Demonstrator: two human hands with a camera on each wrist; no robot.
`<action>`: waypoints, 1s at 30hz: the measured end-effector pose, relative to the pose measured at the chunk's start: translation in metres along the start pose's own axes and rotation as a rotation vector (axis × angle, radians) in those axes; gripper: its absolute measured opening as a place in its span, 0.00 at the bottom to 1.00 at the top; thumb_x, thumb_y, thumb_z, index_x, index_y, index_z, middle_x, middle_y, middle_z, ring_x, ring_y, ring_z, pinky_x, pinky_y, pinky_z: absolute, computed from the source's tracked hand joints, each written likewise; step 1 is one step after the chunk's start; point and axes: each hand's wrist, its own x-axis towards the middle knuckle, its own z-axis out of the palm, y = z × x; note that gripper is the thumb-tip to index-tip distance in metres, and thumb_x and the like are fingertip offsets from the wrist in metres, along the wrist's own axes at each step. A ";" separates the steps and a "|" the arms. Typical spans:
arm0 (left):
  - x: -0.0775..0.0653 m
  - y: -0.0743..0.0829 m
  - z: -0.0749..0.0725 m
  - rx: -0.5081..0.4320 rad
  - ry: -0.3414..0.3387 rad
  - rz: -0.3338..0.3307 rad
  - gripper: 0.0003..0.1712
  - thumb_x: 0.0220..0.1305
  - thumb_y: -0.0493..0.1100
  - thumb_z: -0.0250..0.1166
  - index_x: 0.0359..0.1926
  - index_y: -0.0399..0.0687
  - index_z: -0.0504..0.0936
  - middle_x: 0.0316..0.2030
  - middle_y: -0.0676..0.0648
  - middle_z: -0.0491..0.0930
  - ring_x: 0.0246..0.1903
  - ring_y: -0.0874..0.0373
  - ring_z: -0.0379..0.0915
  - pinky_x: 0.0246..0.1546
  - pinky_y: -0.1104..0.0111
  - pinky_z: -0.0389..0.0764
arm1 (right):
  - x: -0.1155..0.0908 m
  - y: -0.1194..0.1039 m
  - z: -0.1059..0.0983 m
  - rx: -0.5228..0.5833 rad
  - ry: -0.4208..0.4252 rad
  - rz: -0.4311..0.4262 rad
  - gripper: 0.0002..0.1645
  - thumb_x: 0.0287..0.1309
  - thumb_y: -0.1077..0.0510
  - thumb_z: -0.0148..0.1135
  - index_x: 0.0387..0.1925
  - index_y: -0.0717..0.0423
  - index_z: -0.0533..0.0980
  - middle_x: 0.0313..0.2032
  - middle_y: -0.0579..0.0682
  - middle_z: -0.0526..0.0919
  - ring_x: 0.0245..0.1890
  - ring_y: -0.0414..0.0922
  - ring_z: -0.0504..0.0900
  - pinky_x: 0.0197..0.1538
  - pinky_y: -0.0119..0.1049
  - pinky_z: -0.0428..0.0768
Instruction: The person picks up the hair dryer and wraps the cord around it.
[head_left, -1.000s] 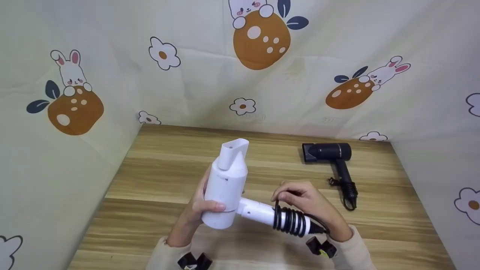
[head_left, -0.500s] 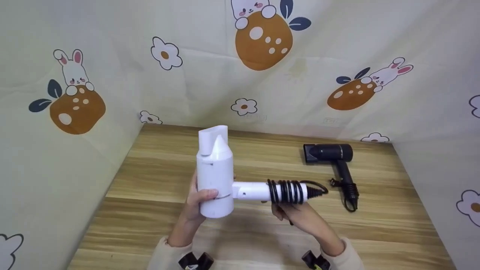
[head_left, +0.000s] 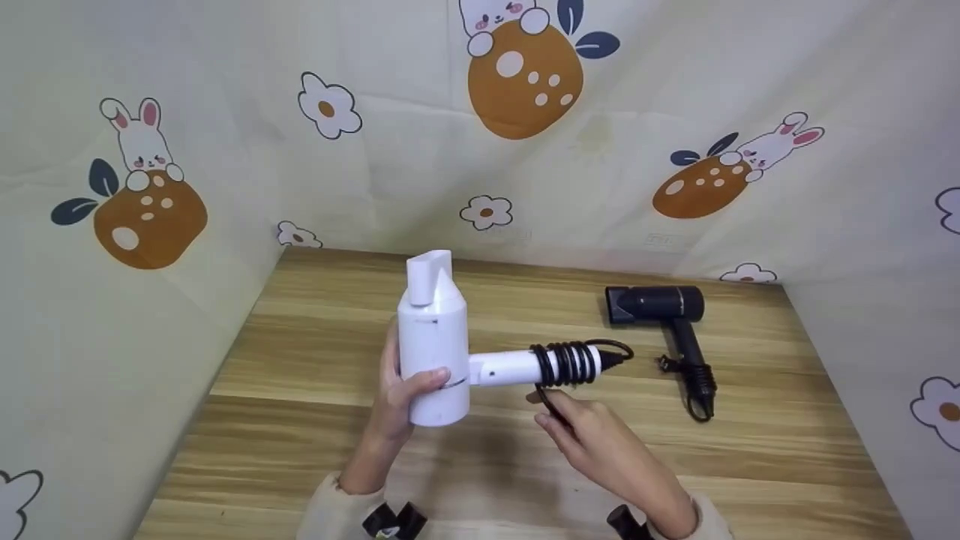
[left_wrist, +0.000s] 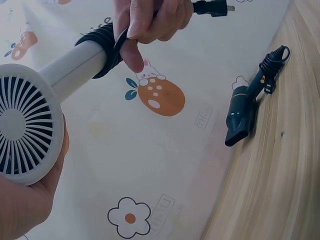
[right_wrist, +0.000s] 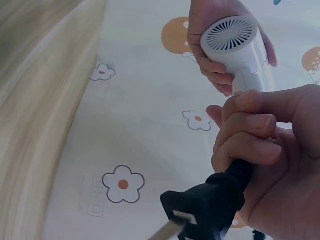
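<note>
My left hand (head_left: 394, 401) grips the barrel of a white hair dryer (head_left: 433, 337), its thumb across the front and its nozzle pointing up. The dryer's handle extends right, with a black cord (head_left: 566, 364) coiled several times around it. Just below the coils, my right hand (head_left: 600, 442) holds the cord's loose end in curled fingers. In the right wrist view, the black plug (right_wrist: 205, 205) sticks out from under those fingers. The round slotted intake grille (left_wrist: 22, 125) shows in the left wrist view, where the left palm supports the barrel.
A black hair dryer (head_left: 652, 304) with its own cord wrapped around the handle lies at the back right of the wooden table (head_left: 315, 337). A patterned cloth (head_left: 405, 172) with rabbits and flowers hangs around the back and sides.
The white dryer swung from a tilt to nearly upright and shifted left, its handle rising. My right hand passed from above the handle, beneath it, to the near side with the cord end.
</note>
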 end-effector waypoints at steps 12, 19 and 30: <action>0.001 0.004 -0.001 0.122 0.052 -0.012 0.43 0.43 0.32 0.65 0.61 0.37 0.57 0.45 0.47 0.73 0.43 0.53 0.72 0.46 0.59 0.74 | -0.010 -0.018 -0.012 -0.164 0.124 -0.052 0.10 0.53 0.62 0.64 0.40 0.52 0.78 0.22 0.36 0.80 0.22 0.28 0.74 0.24 0.23 0.71; 0.001 0.000 -0.003 0.232 -0.085 -0.047 0.47 0.40 0.35 0.71 0.63 0.41 0.58 0.46 0.42 0.73 0.43 0.49 0.72 0.45 0.55 0.75 | -0.008 -0.016 -0.018 -0.183 0.217 -0.112 0.12 0.42 0.64 0.69 0.33 0.48 0.82 0.26 0.37 0.83 0.24 0.30 0.78 0.27 0.24 0.75; 0.001 -0.003 -0.004 0.268 -0.255 -0.103 0.46 0.40 0.36 0.74 0.62 0.45 0.60 0.46 0.39 0.73 0.42 0.48 0.73 0.43 0.55 0.75 | -0.005 -0.008 -0.026 -0.153 0.217 -0.098 0.12 0.37 0.63 0.74 0.27 0.46 0.82 0.29 0.36 0.78 0.20 0.28 0.70 0.22 0.16 0.66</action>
